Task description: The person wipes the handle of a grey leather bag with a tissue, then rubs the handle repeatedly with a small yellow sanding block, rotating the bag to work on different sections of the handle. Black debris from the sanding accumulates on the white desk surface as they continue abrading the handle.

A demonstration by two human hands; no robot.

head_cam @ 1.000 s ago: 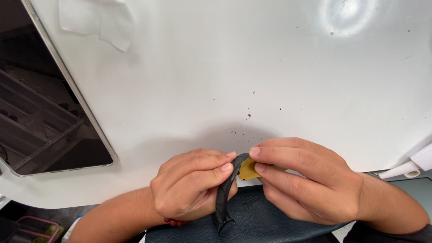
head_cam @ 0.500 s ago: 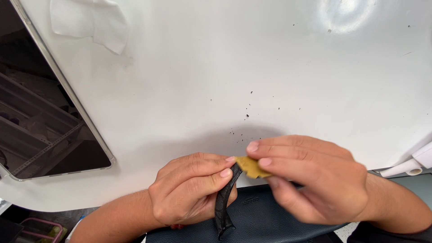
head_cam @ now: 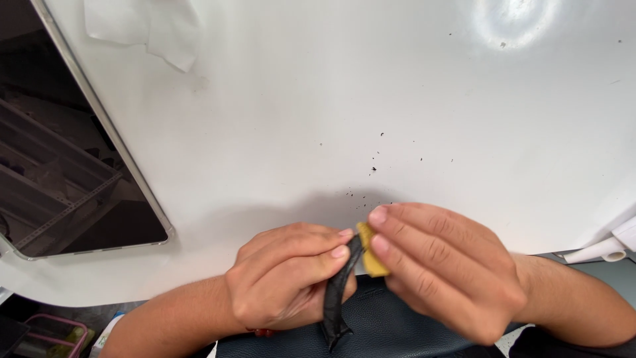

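My left hand (head_cam: 288, 275) pinches a thin black strip (head_cam: 336, 298) that hangs down over a dark lap at the near edge of a white table (head_cam: 318, 119). My right hand (head_cam: 444, 268) holds a small yellow-brown pad (head_cam: 371, 255) between fingertips and thumb and presses it against the upper end of the strip. The two hands touch at the fingertips. Small black specks (head_cam: 374, 169) lie on the table just beyond them.
A dark tablet with a silver rim (head_cam: 66, 172) lies on the table's left side. A crumpled white tissue (head_cam: 149, 26) sits at the far left. A white rolled object (head_cam: 606, 248) is at the right edge. A pink-rimmed container (head_cam: 56, 331) shows below left.
My right hand has shifted the yellow-brown pad slightly along the strip's top end and back. My left hand keeps its grip on the strip. The view has drifted slightly.
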